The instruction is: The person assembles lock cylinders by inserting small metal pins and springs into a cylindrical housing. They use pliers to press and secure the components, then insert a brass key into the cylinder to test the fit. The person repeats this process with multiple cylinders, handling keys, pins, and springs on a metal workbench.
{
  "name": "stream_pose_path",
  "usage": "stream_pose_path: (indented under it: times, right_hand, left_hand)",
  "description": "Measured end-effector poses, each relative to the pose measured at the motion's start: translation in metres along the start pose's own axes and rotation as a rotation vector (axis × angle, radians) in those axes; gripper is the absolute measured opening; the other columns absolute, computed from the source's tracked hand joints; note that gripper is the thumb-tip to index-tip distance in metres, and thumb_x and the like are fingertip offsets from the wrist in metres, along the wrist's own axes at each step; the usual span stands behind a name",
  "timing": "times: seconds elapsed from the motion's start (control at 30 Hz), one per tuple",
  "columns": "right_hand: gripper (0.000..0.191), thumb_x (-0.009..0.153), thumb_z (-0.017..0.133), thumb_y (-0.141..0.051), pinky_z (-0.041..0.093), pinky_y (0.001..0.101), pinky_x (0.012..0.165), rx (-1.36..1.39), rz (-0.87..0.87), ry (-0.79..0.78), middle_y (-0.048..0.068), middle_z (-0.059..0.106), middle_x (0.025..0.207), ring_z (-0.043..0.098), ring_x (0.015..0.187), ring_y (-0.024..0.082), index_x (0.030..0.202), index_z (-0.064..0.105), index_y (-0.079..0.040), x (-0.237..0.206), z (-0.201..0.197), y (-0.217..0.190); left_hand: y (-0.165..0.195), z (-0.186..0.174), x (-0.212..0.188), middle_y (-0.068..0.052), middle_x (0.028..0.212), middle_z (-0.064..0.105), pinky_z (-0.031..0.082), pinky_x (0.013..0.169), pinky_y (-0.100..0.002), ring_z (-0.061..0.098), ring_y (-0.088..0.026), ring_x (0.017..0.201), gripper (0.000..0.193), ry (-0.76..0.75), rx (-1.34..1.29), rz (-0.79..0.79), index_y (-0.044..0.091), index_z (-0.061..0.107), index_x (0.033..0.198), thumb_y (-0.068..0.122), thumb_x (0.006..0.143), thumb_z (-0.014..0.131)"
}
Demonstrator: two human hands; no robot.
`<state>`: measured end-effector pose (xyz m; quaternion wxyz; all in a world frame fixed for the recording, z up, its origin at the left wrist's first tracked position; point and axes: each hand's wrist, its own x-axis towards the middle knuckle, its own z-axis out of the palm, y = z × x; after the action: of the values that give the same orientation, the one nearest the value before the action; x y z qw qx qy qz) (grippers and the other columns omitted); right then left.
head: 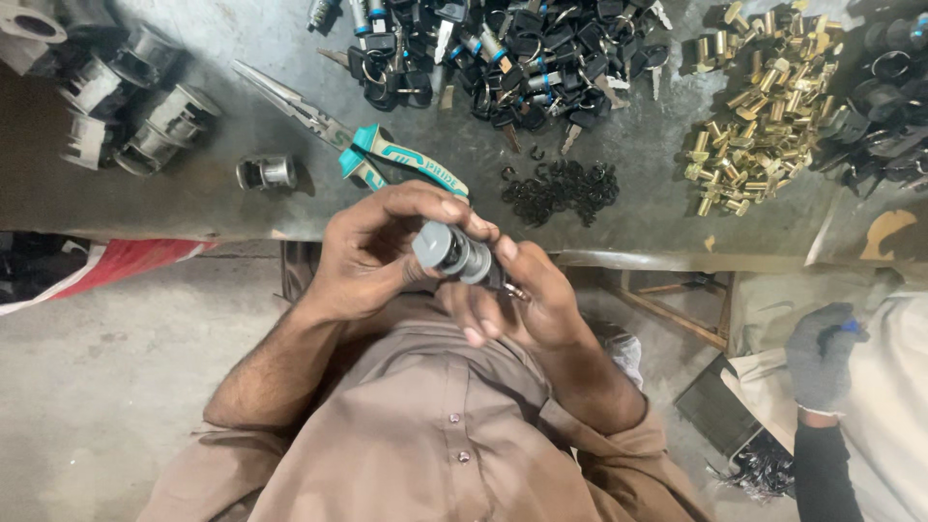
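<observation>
Both my hands meet over the front edge of the workbench, holding a grey metal lock cylinder (450,252). My left hand (372,253) grips its grey capped end with thumb and fingers. My right hand (527,295) cups the other end, where a small key tip (517,290) pokes out. Long-nose pliers (353,145) with teal and white handles lie on the bench just beyond my left hand.
On the metal workbench (242,208) lie a heap of black-headed keys (503,58), a small pile of black rings (561,188), a pile of brass pins (759,106), several silver cylinder housings (126,97) and one loose cylinder (266,172). Another person's gloved hand (820,353) is at the lower right.
</observation>
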<state>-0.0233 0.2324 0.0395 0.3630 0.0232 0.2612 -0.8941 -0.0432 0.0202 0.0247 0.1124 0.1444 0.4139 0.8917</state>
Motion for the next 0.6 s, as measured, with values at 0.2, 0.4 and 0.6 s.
stream_pose_path:
  times: [0.2, 0.4, 0.6]
  right_hand:
    - [0.060, 0.114, 0.042, -0.046, 0.047, 0.0359, 0.089, 0.120, 0.039, -0.054, 0.004, 0.064, 0.070, 0.065, 0.075, 0.018, 0.090, 0.067, 0.002, 0.003, 0.004, 0.006]
    - [0.036, 0.099, 0.069, -0.032, 0.052, 0.0395, 0.075, -0.856, -0.419, 0.221, 0.013, 0.065, 0.095, 0.064, 0.086, 0.026, 0.105, 0.065, 0.003, 0.001, 0.016, -0.003]
    - [0.022, 0.092, 0.077, -0.020, 0.049, 0.0400, 0.072, -1.700, -1.010, 0.243, 0.007, 0.063, 0.089, 0.062, 0.080, 0.023, 0.096, 0.065, -0.002, 0.014, 0.031, -0.019]
  left_hand:
    - [0.005, 0.001, -0.002, -0.016, 0.127, 0.065, 0.056, 0.110, -0.039, 0.067, -0.027, 0.123, 0.027, -0.002, 0.039, -0.034, 0.000, 0.061, 0.136, 0.005, 0.110, 0.066]
    - [0.007, 0.000, -0.002, -0.016, 0.132, 0.065, 0.059, 0.107, -0.041, 0.067, -0.027, 0.124, 0.030, 0.000, 0.006, -0.052, 0.000, 0.061, 0.135, 0.008, 0.107, 0.070]
    - [0.001, 0.000, 0.000, -0.012, 0.127, 0.066, 0.059, 0.112, -0.042, 0.069, -0.025, 0.124, 0.038, -0.023, -0.081, -0.007, 0.003, 0.061, 0.137, 0.019, 0.106, 0.074]
